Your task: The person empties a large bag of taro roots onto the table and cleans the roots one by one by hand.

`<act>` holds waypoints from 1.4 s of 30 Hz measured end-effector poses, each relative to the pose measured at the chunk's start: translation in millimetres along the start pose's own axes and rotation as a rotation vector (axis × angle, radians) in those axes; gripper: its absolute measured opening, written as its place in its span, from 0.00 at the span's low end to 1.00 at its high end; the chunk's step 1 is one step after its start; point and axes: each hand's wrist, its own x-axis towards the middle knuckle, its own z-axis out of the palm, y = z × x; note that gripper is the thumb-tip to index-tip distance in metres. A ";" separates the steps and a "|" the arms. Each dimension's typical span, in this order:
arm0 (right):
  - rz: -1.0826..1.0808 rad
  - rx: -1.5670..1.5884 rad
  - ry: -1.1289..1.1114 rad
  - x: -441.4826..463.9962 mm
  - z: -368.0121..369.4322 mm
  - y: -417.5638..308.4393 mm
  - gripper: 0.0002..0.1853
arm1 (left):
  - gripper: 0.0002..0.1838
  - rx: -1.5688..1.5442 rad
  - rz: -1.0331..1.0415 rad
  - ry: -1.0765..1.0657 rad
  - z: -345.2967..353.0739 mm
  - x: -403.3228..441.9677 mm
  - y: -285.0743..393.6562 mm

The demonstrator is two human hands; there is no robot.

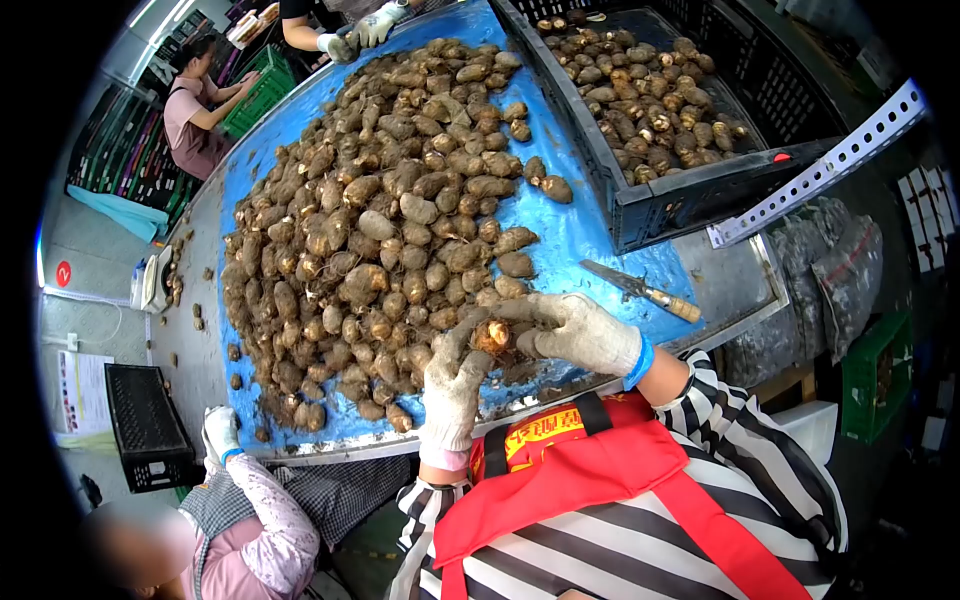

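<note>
Both my hands wear dirty pale knit gloves and meet over the near edge of a big heap of brown taro corms [380, 230]. Between them is one taro corm [491, 337], its pale cut end turned up toward me. My left hand [455, 375] grips it from the left with curled fingers. From the right, my right hand [575, 335] has its fingers closed on the same corm; a blue band circles that wrist. A knife [645, 290] with a wooden handle lies on the blue sheet [560, 235], right of my hands.
A black crate [640, 205] of taro stands at the right, with a perforated white metal strip [820, 165] beside it. Co-workers stand at the left and far edges; one gloved hand [220, 433] rests by the near-left table edge. A black basket [150, 425] is at the left.
</note>
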 end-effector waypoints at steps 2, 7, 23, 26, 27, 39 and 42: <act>-0.027 0.022 0.043 -1.5 6.2 1.3 0.23 | 0.27 0.011 -0.009 0.020 6.7 -3.5 4.7; -0.099 -0.219 0.200 -3.7 19.3 6.7 0.17 | 0.28 0.103 -0.065 0.043 13.4 -10.9 20.9; 0.051 0.231 -0.036 6.5 -5.0 6.2 0.18 | 0.27 -0.264 -0.134 -0.116 -3.4 -8.5 2.3; -0.048 0.010 -0.094 6.3 -9.9 -0.9 0.18 | 0.28 -0.310 -0.117 -0.160 -2.9 -5.5 -6.3; -0.075 -0.050 -0.051 6.1 -7.3 2.5 0.17 | 0.29 -0.349 -0.096 -0.178 -3.5 -3.5 -10.0; -0.225 -0.516 0.186 -1.8 18.9 12.6 0.13 | 0.26 -0.356 -0.191 -0.005 1.0 -2.7 -19.1; -0.147 -0.438 0.076 10.7 12.5 21.0 0.12 | 0.29 -0.281 -0.257 -0.092 -9.7 -4.4 -17.4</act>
